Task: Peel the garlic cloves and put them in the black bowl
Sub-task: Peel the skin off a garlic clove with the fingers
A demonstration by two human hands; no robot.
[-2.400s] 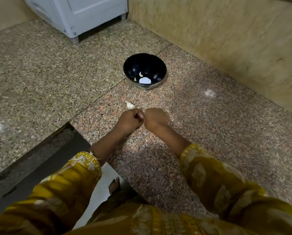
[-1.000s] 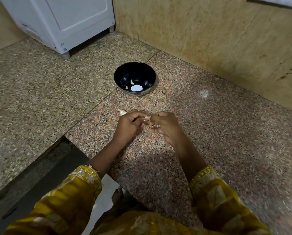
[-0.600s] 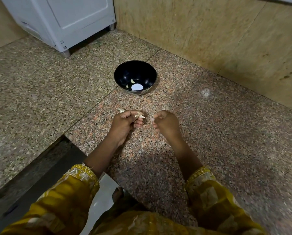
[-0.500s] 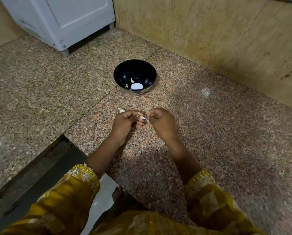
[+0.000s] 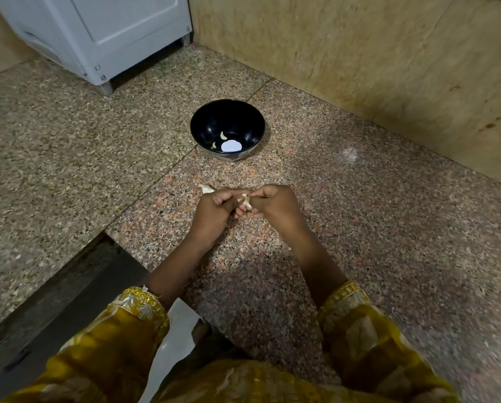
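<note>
Speckled pink-grey granite floor (image 5: 389,228) fills the frame. At the bottom, mustard-yellow embroidered sleeves (image 5: 132,321) lead up to the centre, where the left hand (image 5: 214,210) and right hand (image 5: 275,206) meet, the fingers of both curled and pinching a small papery garlic clove (image 5: 244,202) between them. Just beyond the left knuckles a second pale clove (image 5: 206,188) lies on the floor. Further up, a glossy round black bowl (image 5: 259,123) holds two pale peeled cloves (image 5: 223,135). Beyond stand a white metal cabinet (image 5: 112,33), upper left, and a beige stone wall (image 5: 359,53).
</note>
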